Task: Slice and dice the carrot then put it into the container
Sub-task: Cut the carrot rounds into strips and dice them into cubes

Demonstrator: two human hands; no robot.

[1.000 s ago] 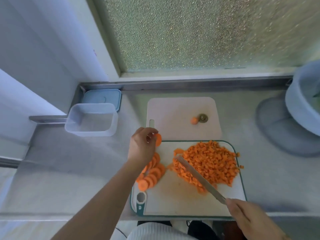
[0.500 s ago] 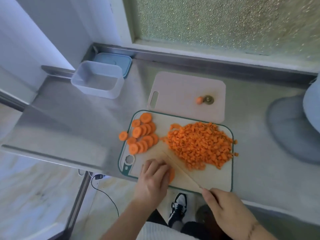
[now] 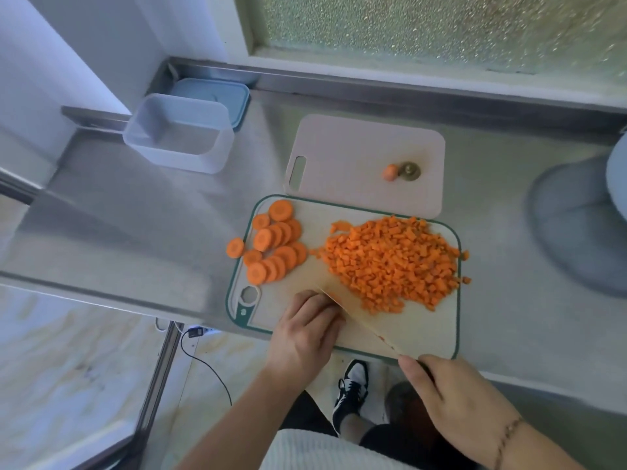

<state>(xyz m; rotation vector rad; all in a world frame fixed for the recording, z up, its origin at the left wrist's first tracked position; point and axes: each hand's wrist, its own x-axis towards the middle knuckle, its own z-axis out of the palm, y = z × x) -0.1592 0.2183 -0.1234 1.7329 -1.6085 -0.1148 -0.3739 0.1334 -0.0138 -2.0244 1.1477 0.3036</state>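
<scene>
Steel counter edge: right hand [image 3: 454, 398] grips knife [image 3: 359, 320], left hand [image 3: 305, 334] curled, its hold unclear, beside board [image 3: 441, 334].

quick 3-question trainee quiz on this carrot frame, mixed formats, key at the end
1. True or false: the clear container already holds diced carrot.
2. Multiple choice: where does the stray carrot slice lie? A) on the pink board, B) on the steel counter just off the left edge of the green-rimmed board, C) in the container.
3. Fill in: the right hand holds the ____, while the left hand has its fingers curled over something on the board.

Key: 1 false, it looks empty; 2 B; 3 knife.
</scene>
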